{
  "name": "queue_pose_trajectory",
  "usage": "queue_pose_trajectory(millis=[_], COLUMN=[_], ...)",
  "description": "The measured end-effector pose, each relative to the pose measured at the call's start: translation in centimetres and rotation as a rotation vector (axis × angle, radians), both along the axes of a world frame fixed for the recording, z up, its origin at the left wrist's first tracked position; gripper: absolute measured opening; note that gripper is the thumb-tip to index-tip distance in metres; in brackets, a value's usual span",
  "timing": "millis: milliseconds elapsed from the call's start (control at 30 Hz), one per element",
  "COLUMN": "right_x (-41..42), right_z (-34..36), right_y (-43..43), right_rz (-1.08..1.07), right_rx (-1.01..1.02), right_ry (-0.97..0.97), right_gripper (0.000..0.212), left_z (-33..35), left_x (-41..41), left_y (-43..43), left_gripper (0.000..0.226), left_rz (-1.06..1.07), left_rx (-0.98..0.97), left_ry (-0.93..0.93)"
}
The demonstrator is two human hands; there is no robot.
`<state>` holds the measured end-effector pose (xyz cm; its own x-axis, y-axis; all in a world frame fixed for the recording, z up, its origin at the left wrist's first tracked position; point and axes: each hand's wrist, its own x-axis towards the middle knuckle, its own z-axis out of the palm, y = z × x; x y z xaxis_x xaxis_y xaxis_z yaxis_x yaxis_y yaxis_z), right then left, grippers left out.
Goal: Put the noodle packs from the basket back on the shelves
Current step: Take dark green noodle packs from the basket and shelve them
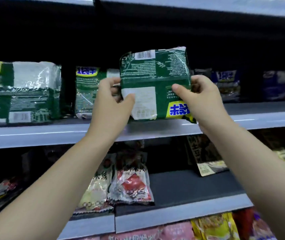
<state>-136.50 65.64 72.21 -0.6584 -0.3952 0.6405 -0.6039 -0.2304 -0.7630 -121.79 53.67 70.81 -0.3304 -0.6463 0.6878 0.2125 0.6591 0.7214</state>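
Store shelf [34, 135] runs below both hands. Green packs [20, 90] stand left of the left hand [114, 101], which pinches the noodle pack [155, 75] by its left edge; the right hand [200, 97] grips its right edge. Pack upright between them, barcode on top. Blue packs [225, 84] right of the right hand.

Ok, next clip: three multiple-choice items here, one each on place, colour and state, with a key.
1. Where is the pack? A in a basket; B at the shelf with green packs; C on the bottom shelf.
2. Its main colour? A red; B pink; C green.
3. How is it held? A by both hands; B by one hand; C not held.
Key: B, it is at that shelf's front edge; C, its wrapper is green; A, left hand and right hand grip its sides.
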Motion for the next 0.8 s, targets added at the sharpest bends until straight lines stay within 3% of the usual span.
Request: queue_pose_trajectory(millis=[200,300,467,633,800], right_x=[-7.5,-9.4,-10.9,-10.8,-9.6], right_z=[2.2,2.3,1.6,1.9,2.1], right_y=[-2.1,-3.7,-5.4,-5.5,-4.2], right_rz=[-0.131,-0.109,-0.016,0.033,-0.066], right_rx=[0.073,0.143,0.382,0.637,0.869], right_ry=[0.054,-0.002,0.05,0.277,0.462], right_gripper=[0.043,0.043,0.029,0.05,0.07], left_z=[2.6,3.2,2.7,2.4,3.3], left_x=[-7.8,-10.3,-12.5,-13.5,-12.1], left_y=[-1.5,-2.3,-3.8,-4.1,-2.0], left_gripper=[0.063,0.077,0.076,0.076,0.063], left_rz=[-0.089,-0.022,0.07,0.218,0.228], left_rx=[-0.014,-0.063,-0.117,-0.197,-0.328], left_ry=[-0.08,-0.214,-0.475,-0.742,-0.855])
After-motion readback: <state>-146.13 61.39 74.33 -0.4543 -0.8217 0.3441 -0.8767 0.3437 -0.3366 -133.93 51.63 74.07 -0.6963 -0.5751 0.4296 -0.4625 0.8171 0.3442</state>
